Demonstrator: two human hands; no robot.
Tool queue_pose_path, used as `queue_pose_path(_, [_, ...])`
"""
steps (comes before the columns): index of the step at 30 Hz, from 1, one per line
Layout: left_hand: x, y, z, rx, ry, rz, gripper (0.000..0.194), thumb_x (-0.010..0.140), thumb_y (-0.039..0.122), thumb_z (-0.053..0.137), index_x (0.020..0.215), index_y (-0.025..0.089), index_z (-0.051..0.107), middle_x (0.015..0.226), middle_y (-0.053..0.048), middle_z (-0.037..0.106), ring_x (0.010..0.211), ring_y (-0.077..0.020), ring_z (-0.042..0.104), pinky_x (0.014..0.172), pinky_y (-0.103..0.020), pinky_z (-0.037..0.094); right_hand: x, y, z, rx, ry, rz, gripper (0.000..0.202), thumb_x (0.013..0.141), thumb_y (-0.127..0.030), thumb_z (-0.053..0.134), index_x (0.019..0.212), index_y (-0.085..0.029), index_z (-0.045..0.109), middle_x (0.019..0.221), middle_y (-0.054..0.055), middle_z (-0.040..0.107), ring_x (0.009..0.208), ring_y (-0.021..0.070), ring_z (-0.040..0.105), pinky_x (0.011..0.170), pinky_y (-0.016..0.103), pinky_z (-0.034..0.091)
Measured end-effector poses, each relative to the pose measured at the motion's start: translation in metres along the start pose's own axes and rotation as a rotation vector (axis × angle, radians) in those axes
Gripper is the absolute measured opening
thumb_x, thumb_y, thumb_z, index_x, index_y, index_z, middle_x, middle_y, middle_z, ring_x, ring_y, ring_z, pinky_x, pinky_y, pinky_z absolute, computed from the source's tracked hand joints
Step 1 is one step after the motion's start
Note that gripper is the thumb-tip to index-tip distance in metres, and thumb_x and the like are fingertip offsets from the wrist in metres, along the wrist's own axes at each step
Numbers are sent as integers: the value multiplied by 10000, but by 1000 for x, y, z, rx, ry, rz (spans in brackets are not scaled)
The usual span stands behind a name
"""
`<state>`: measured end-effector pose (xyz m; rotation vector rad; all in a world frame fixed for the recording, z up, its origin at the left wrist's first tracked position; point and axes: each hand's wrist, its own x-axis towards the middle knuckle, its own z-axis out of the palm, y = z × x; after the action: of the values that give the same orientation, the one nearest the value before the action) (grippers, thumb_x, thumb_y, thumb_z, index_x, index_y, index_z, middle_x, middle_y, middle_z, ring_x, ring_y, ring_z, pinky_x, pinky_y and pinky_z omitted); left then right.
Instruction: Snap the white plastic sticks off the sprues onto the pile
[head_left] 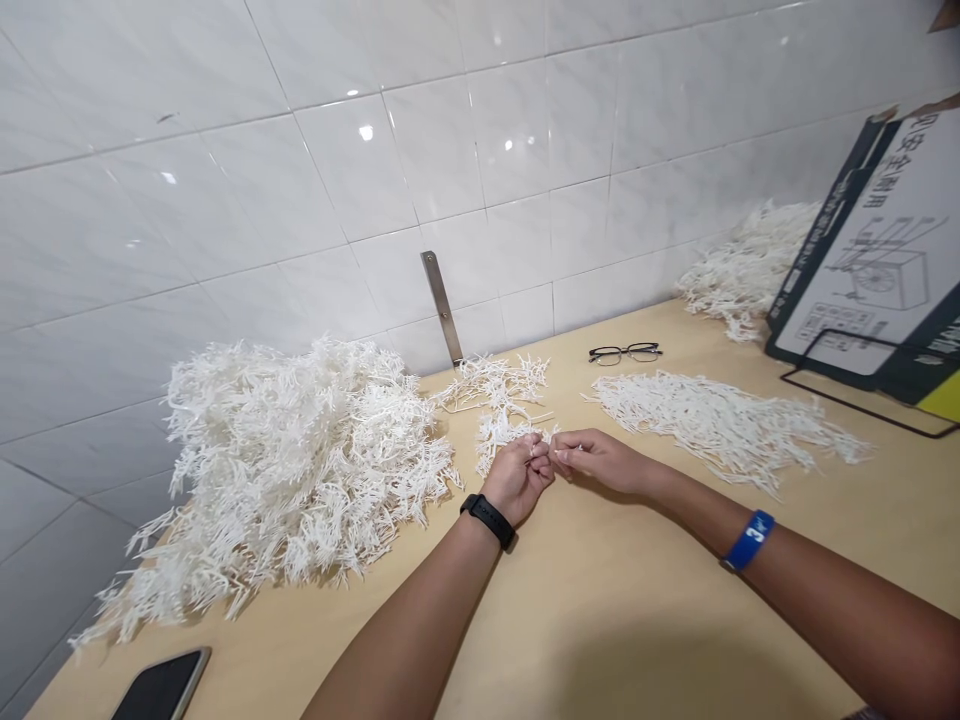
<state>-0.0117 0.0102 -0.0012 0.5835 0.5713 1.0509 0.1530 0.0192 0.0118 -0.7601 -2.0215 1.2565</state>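
Fingers of left hand (519, 478) curled nearly closed at frame centre; fingers of right hand (606, 460) in tight pinch just beside. Small white bits (533, 452) at the fingertips of both; shape too small to tell. Just beyond: loose cluster (499, 385) of thin, branching white pieces. Left of frame: large heap (300, 470), shaggy and tangled, with strands straggling toward lower left. Right of centre: flatter spread (697, 420) of straighter strands. Upper right: further white pile (742, 265), partly behind printed box (877, 270). Desk (592, 570): smooth, tan; back edge along glossy, marbled tile wall (450, 110); left edge slanting to lower left, near flat, dark-screened phone (165, 685). Flat metal strip (441, 305) upright at back edge. Black-rimmed glasses (625, 353) beyond spread. Room for hand movement: lower centre, between forearms (424, 605); also lower right.
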Motion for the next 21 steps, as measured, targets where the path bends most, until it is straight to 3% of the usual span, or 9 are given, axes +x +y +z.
queue_pose_path(4, [1, 1, -2, -19, 16, 17, 237, 709, 115, 680, 779, 150, 456, 646, 63, 373, 519, -13, 341, 525, -117, 338, -1, -9, 4, 31, 112, -1, 395, 913, -482, 467, 654, -185, 470, 659, 4, 480, 652, 135, 443, 651, 277, 368])
queue_pose_path(7, [0, 0, -2, 12, 31, 39, 223, 717, 128, 671, 802, 155, 467, 675, 52, 405, 545, -24, 371, 548, -136, 366, 1, -8, 0, -98, 336, 92, 386, 882, -471, 497, 625, -193, 419, 600, -34, 383, 578, 111, 352, 553, 247, 298])
queue_pose_path(10, [-1, 0, -1, 2, 65, 35, 217, 711, 133, 665, 811, 159, 473, 678, 51, 403, 545, -30, 370, 550, -150, 372, 1, 4, -22, -208, 613, 214, 374, 857, -473, 496, 615, -199, 412, 572, -39, 363, 542, 110, 332, 506, 246, 256])
queue_pose_path(14, [-3, 2, 1, -28, 86, 40, 201, 733, 197, 667, 821, 152, 492, 669, 53, 384, 539, -32, 360, 546, -157, 370, -2, 20, -63, -465, 877, 414, 328, 783, -456, 563, 594, -196, 500, 581, -2, 486, 585, 147, 440, 548, 269, 306])
queue_pose_path(16, [-4, 2, 3, -11, 87, 51, 197, 732, 203, 665, 810, 151, 492, 653, 59, 364, 527, -30, 335, 539, -157, 359, -4, 20, -72, -498, 932, 435, 246, 760, -422, 581, 687, -189, 612, 716, 37, 611, 685, 181, 527, 619, 281, 362])
queue_pose_path(18, [-4, 1, 4, 32, 82, 70, 194, 731, 210, 661, 792, 155, 485, 639, 61, 351, 520, -32, 317, 532, -160, 348, -4, 15, -69, -459, 967, 384, 253, 766, -393, 571, 844, -179, 681, 898, 76, 674, 789, 206, 569, 692, 296, 399])
queue_pose_path(21, [-5, 0, 6, 99, 63, 89, 204, 738, 246, 658, 776, 160, 477, 631, 60, 352, 518, -37, 313, 528, -168, 335, -2, 3, -46, -352, 854, 270, 309, 804, -405, 545, 911, -155, 693, 938, 104, 682, 805, 215, 567, 700, 312, 416])
